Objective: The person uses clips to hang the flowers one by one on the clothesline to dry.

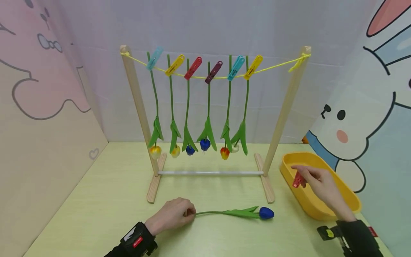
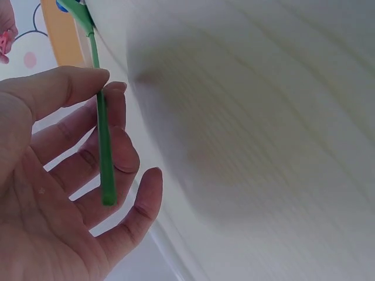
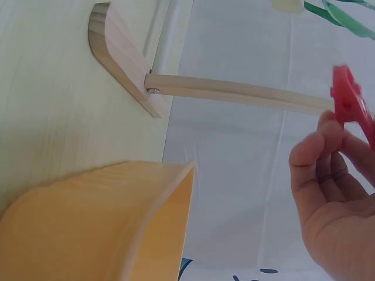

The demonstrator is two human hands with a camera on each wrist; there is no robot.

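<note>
A blue artificial tulip (image 1: pixel 265 213) lies across the front of the table, its bloom to the right. My left hand (image 1: pixel 174 215) pinches the end of its stem; in the left wrist view the green stem (image 2: pixel 105 158) runs between thumb and fingers. Above the yellow basin, my right hand (image 1: pixel 321 184) holds a red clothespin (image 1: pixel 297 179) between thumb and fingers. The right wrist view shows the red clothespin (image 3: pixel 350 102) at the fingertips, apart from the basin. Several tulips hang bloom-down from a yellow string (image 1: pixel 273 66), each beside a clothespin, such as the dark purple one (image 1: pixel 213 72).
The string spans two wooden posts (image 1: pixel 289 107) joined low by a white rod (image 1: pixel 210 173), with wooden feet on the table (image 1: pixel 106 200). The yellow basin (image 1: pixel 350 205) stands at the right. Cartoon-printed walls flank the table, and a pale curtain (image 1: pixel 205 25) hangs behind.
</note>
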